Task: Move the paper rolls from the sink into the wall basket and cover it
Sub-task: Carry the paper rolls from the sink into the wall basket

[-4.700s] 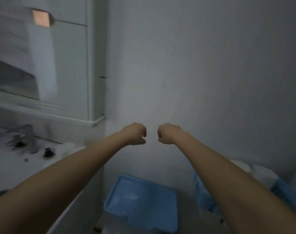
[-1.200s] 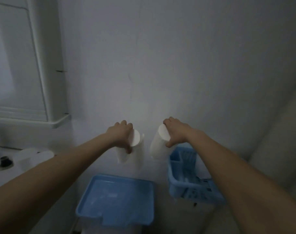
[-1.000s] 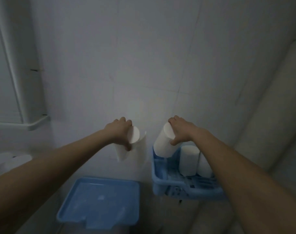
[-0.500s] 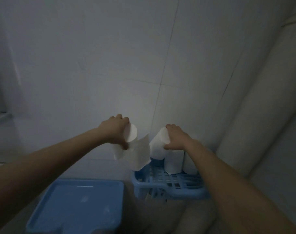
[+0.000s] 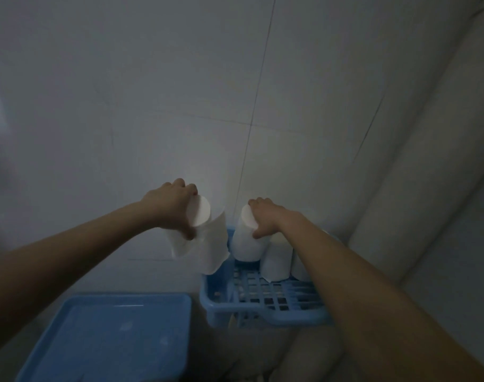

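A dim bathroom corner, seen from a camera on a person's head, looking forward and down along two bare outstretched arms. A pale tiled wall (image 5: 180, 106) fills most of the view, with thin grout lines crossing it. On the right a broad pale pipe or column (image 5: 417, 166) runs up at a slant.

At the lower left lies a flat blue tray-like lid (image 5: 108, 340) with a raised rim, well below the hands. To its right, fixed against the wall, is the blue wall basket (image 5: 263, 312), made of open plastic lattice.

Two white paper rolls already stand in the basket: one upright roll (image 5: 275, 264) in the middle and another (image 5: 300, 270) just beside it on the right, mostly hidden behind the right forearm.

The right hand (image 5: 265, 216) grasps a third roll (image 5: 245, 244) by its top end, fingers over the top and thumb on its near side. This roll is tilted slightly, its lower end down inside the left part of the basket, touching the middle roll.

The left hand (image 5: 172, 208) grips a fourth roll (image 5: 201, 216) around its upper part, in the air just left of the basket and above its rim. A loose sheet (image 5: 210, 249) hangs from this roll, its lower corner reaching the basket's left edge.
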`<control>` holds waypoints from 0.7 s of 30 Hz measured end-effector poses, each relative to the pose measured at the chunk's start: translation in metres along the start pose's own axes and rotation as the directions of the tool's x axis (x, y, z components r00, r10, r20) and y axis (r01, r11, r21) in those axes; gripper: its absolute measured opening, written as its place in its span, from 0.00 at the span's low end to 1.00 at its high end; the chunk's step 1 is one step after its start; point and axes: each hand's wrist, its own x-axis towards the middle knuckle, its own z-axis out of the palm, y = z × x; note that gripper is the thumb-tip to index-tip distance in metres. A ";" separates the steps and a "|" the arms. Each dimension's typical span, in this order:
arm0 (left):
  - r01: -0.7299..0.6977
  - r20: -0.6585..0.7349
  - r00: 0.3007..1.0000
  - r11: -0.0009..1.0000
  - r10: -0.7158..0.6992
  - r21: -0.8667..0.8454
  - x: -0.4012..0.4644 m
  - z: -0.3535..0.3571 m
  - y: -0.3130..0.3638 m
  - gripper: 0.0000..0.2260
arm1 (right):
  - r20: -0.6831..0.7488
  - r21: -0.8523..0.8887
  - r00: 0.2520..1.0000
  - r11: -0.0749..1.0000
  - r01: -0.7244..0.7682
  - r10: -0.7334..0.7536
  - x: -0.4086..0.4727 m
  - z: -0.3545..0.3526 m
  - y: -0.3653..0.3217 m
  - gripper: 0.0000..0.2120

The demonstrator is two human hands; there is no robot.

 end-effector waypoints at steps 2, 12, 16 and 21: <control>0.007 0.002 1.000 1.000 -0.007 0.000 0.001 -0.001 -0.002 0.44 | 0.033 -0.028 0.999 1.000 0.005 -0.004 0.005 -0.003 0.002 0.42; 0.016 0.038 0.999 1.000 -0.015 -0.027 0.003 0.006 -0.008 0.45 | 0.106 -0.138 0.994 0.990 0.038 -0.024 0.015 0.001 0.004 0.41; 0.017 0.050 0.999 0.999 -0.016 -0.033 0.004 0.007 -0.010 0.44 | 0.157 -0.116 0.988 0.993 0.036 -0.018 0.019 0.022 -0.003 0.42; 0.021 0.059 0.998 0.999 -0.020 -0.032 0.004 0.008 -0.013 0.44 | 0.167 -0.088 0.986 0.996 0.017 -0.002 0.027 0.047 -0.007 0.41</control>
